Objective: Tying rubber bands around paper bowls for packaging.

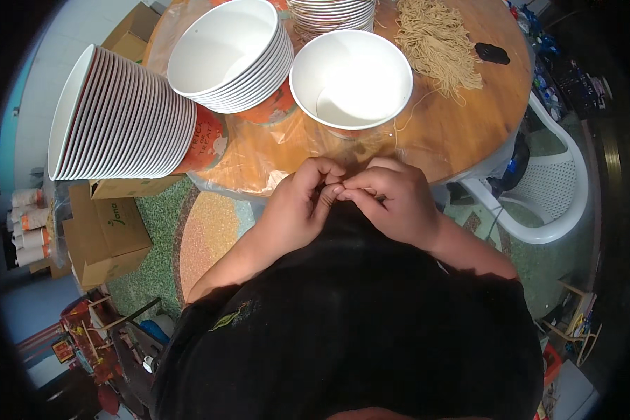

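My left hand [303, 201] and my right hand [393, 197] meet at the near edge of the round table, fingertips pinched together and touching. Whatever sits between the fingers is too small or hidden to make out. Just beyond them stands a white paper bucket [350, 77], its open mouth facing up and its inside bare. To its upper right lies a tangled heap of tan string [437, 42], from which a thin loose strand trails down beside the bucket's right side.
A long nested stack of paper buckets [122, 119] leans at the left, beside another nested stack [234, 56]. More stacked buckets [332, 14] stand behind. A small black object [492, 53] lies right of the string. A white plastic chair [556, 175] and cardboard box [108, 234] flank the wooden table [462, 133].
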Motion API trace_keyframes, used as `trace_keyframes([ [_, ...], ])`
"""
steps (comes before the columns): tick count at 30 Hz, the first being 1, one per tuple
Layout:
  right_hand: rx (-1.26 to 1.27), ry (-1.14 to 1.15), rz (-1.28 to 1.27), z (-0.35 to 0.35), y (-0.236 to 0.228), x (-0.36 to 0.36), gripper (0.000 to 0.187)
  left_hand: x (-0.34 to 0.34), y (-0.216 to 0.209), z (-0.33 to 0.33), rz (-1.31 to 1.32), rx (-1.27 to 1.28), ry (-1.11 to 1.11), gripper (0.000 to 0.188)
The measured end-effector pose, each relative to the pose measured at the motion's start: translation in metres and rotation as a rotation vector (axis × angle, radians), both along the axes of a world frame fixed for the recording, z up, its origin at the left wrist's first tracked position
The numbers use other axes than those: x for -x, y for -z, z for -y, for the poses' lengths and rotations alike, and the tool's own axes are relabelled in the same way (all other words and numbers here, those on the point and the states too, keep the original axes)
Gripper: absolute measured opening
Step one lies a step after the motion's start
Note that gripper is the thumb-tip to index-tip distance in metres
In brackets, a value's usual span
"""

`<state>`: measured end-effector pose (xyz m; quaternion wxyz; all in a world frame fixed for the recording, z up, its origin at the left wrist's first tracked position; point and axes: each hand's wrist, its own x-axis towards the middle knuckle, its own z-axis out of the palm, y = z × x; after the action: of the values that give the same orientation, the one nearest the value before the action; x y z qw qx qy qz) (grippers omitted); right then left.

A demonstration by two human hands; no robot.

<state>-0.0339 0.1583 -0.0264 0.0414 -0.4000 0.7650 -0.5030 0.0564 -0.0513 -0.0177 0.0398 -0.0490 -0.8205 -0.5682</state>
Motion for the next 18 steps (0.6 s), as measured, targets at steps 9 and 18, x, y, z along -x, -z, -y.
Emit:
trace_keyframes([
  [9, 0.548, 0.292, 0.426, -0.018, 0.008, 0.024, 0.014, 0.036, -0.048, -0.002, -0.493, 0.396, -0.056, 0.03],
  [18, 0.887, 0.383, 0.729, -0.009, 0.03, 0.076, 0.014, 0.116, -0.065, -0.028, -0.306, 0.83, 0.083, 0.033],
])
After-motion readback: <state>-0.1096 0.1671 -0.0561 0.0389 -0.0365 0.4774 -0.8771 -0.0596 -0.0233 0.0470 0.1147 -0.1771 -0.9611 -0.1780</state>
